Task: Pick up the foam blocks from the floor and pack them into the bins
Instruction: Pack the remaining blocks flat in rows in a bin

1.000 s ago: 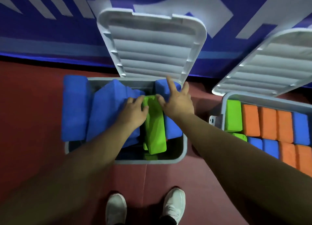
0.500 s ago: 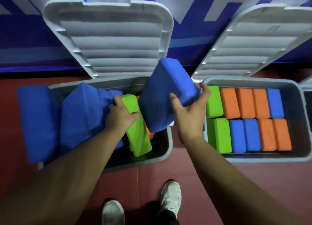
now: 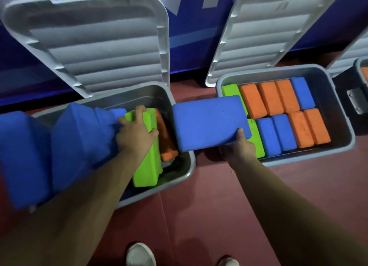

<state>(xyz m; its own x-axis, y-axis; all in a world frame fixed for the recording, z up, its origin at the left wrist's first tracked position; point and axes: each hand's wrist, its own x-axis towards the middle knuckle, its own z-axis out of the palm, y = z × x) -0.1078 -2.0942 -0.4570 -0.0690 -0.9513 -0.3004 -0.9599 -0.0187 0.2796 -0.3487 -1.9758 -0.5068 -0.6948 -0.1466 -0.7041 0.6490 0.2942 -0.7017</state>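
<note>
Over the gap between the two bins, near the middle of what we see, the blue foam block [image 3: 209, 122] lies flat in the air, its three o'clock end reaching across the rim of the right bin [image 3: 322, 76]. We see the right hand [image 3: 242, 149] holding it at its five o'clock corner, thumb pressed on the top face and the fingers tucked beneath (we cannot see them). At nine o'clock from that block the left hand [image 3: 136, 135] grips the green block [image 3: 147, 166], fingers curled over its far end and thumb on its side; this one stands on its long edge inside the left bin [image 3: 139, 96]. Just beside it at three o'clock an orange block [image 3: 166, 144] leans in the same bin, and at nine o'clock we find large blue blocks [image 3: 79, 142] crowded together, sticking up above the rim. Inside the right bin we count two tidy rows standing on edge: green blocks [image 3: 256, 144] at the nine o'clock end, then orange blocks [image 3: 268, 98] and blue blocks [image 3: 276, 134] side by side, touching. Each bin's grey ribbed lid stands open at twelve o'clock, the left lid [image 3: 95, 40] and the right lid [image 3: 268, 30], before a blue wall [image 3: 187, 52]. Part of a third bin [image 3: 360, 63] shows at the three o'clock edge. Dark red floor [image 3: 199, 216] lies under everything, and at six o'clock we glimpse the toes of two white shoes [image 3: 140, 254].
</note>
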